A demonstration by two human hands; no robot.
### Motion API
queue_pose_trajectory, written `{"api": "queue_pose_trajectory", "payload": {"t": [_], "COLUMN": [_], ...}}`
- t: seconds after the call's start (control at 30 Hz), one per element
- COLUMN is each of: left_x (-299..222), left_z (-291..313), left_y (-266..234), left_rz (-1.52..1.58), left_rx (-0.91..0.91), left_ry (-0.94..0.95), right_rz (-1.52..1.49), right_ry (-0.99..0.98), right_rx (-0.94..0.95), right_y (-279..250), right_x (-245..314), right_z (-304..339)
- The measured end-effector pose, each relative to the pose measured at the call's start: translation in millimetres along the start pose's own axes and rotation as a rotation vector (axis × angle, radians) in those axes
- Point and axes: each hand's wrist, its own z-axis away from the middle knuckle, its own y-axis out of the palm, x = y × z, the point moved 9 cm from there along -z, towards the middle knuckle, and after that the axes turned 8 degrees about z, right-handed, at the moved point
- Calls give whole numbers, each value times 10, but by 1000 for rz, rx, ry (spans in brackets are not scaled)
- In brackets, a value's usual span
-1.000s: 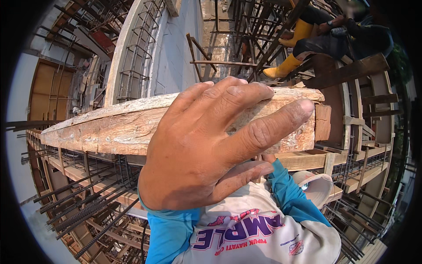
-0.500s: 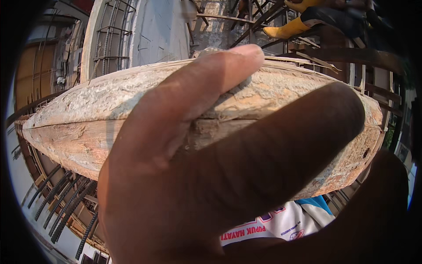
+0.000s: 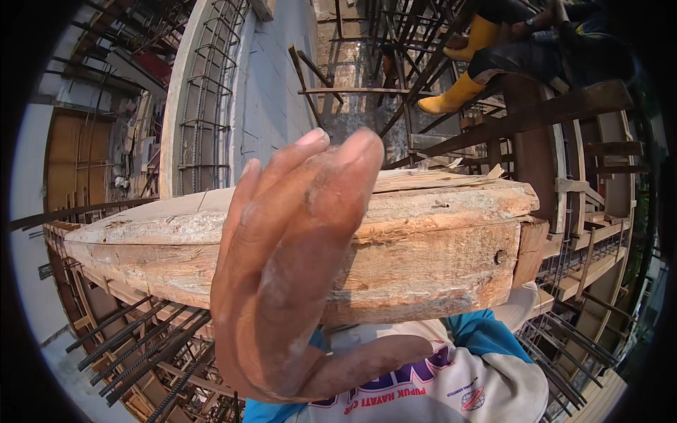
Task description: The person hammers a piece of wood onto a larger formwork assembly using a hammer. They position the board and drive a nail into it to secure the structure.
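Observation:
My left hand (image 3: 282, 275) is raised close to the camera, in front of a rough wooden beam (image 3: 430, 261). Its fingers point up in a loose curve, and the thumb stretches out to the right below them. Nothing shows between thumb and fingers. Pale dust marks the skin. Crusted and worn, the beam runs crosswise in front of my body, with a long seam along its side and splintered strips on top. My hand covers part of its middle. My right hand is out of sight; a blue sleeve (image 3: 486, 335) on the right runs up to the beam's lower edge.
Several steel bars (image 3: 148, 345) stick out at lower left. A rebar cage (image 3: 208, 106) stands beside a pale wall (image 3: 278, 84). At upper right a person in yellow boots (image 3: 448, 95) sits by dark timbers (image 3: 536, 116). More wooden framing (image 3: 585, 275) lies right.
My left hand has drawn back from the camera and shifted left, so it looks smaller. More of the beam, my shirt and the surroundings shows, and the view has shifted.

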Motion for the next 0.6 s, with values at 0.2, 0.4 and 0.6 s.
{"api": "queue_pose_trajectory", "payload": {"t": [0.2,0.4,0.6], "left_x": [-38,141,300], "left_z": [-211,-302,-532], "left_y": [44,213,259], "left_rz": [-475,-511,-306], "left_rx": [139,256,221], "left_ry": [-158,-186,-250], "right_rz": [18,133,181], "right_ry": [-16,-23,-402], "right_rx": [73,115,189], "right_y": [238,587,672], "right_x": [149,336,563], "right_z": [-106,197,751]}}
